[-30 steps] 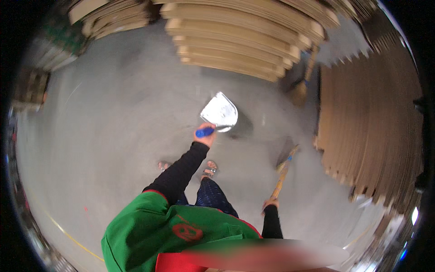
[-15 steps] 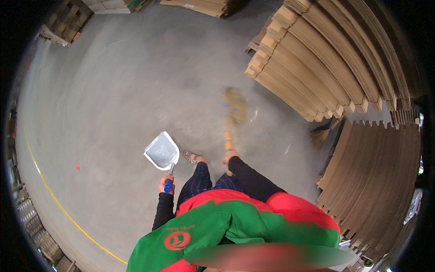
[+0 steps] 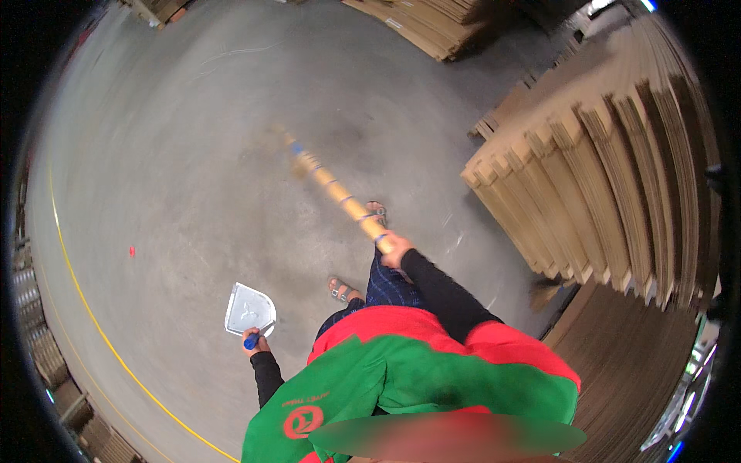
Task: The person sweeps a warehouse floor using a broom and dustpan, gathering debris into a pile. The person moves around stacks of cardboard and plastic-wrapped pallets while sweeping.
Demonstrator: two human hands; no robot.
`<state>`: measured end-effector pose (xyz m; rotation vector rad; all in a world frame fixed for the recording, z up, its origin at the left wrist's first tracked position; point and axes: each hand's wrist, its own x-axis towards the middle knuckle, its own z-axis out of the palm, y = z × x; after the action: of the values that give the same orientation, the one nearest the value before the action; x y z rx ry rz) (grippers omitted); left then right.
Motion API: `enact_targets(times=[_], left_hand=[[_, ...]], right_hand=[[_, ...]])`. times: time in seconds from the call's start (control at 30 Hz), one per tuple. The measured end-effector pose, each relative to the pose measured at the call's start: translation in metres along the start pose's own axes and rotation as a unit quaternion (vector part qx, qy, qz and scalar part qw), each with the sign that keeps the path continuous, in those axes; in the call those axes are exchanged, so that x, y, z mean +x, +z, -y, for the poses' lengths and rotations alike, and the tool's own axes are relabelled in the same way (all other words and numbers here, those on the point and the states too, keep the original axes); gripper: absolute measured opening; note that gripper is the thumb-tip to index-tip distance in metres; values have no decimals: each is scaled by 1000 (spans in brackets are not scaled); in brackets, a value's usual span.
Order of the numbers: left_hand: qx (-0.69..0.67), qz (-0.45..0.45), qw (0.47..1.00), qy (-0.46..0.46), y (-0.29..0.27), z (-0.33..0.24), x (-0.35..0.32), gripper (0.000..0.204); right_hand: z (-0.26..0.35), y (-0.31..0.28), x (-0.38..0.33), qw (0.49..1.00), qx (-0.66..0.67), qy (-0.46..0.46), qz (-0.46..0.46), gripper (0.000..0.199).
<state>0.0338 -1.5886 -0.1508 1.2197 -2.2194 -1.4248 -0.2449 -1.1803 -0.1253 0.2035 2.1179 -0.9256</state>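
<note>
Two closed grips: left hand (image 3: 254, 343) on dustpan (image 3: 250, 306) at eight o'clock, right hand (image 3: 397, 251) on broom (image 3: 338, 192) toward ten-thirty; low strokes likely best

The wide fisheye up there, left of a pair on the person's head, looks down past the shirt (image 3: 463, 366), close below it, to the feet (image 3: 340, 288) and out over the floor (image 3: 177, 170).

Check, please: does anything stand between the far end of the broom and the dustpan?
Nothing visible does: grey floor shows between the far end of the broom, blurred, and the dustpan in the left hand. The sandalled feet are right of that line.
</note>
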Motion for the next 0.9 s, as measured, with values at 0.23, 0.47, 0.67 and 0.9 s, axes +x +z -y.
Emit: enact_targets(times=[0.23,0.47,0.67,0.9], left_hand=[[-16,-155,978,-136,8,-86,12,36],[-121,-323,910,-230,18,-204,58,36],[-136,-322,898,-266,48,-268,93,28],[-129,-136,940,-285,27,-282,152,26]], right_hand=[[-9,-174,40,934,-186,244,-182,61],[70,-168,250,942,-49,162,291,16],[320,-58,222,982,-65,-55,167,23],[428,-111,255,927,146,-105,329,7]])
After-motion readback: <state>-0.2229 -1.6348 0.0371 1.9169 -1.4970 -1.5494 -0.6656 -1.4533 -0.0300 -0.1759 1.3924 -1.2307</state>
